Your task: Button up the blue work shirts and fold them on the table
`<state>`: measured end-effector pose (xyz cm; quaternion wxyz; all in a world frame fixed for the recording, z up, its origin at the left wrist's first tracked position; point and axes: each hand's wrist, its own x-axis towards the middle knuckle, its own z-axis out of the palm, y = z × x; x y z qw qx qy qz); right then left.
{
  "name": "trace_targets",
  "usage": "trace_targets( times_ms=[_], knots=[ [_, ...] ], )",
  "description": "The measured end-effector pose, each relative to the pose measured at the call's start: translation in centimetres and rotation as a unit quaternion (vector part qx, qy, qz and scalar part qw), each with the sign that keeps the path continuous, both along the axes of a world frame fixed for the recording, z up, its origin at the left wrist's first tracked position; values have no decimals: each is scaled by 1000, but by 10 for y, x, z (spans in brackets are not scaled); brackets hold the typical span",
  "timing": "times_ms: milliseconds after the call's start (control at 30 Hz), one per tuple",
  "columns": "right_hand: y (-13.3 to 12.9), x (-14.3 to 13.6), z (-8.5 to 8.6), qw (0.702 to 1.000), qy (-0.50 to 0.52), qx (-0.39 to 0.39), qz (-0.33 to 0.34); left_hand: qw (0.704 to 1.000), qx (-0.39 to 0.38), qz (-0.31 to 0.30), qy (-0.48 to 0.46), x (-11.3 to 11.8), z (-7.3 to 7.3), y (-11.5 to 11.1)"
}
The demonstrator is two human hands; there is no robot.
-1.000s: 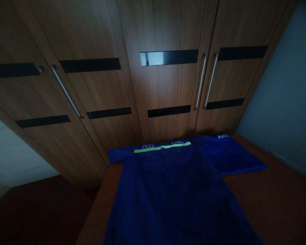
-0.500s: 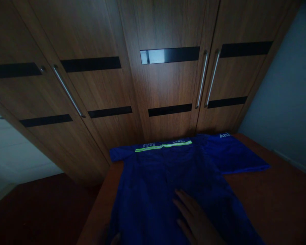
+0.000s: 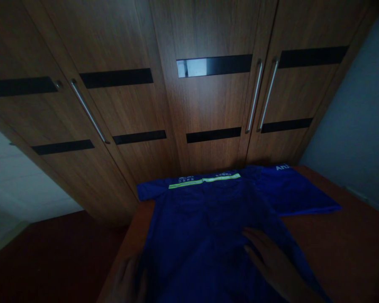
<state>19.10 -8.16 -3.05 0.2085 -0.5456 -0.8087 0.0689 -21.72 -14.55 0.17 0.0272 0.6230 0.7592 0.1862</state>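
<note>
While a yellow-green-striped dark-blue cloth shirt (image 3: 189,231) lies spread on a reddish-brown table (image 3: 344,248), outstretched right hand (image 3: 273,259) over the shirt, left hand (image 3: 128,280) well apart at its left edge, grip too dark to tell, folded bright-blue cloth (image 3: 293,193) beside the shirt, brown wooden wardrobe (image 3: 205,103) behind

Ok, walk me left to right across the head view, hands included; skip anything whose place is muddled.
Leftmost long silver wardrobe handle → left hand → yellow-green reflective stripe on the blue work shirt → right hand → bluish-grey wall.
</note>
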Motion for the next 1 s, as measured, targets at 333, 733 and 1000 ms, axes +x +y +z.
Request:
trace_targets(
  times_ms=[333,733,1000],
  knots=[
    [66,29,-33,997,-69,21,-18,972,-52,-188,133,53,-19,88],
    [71,4,-13,997,-67,39,-22,977,-42,-125,165,39,-6,96],
    [128,-110,6,995,-49,-47,71,964,-51,-210,152,113,-12,170]
  ],
)
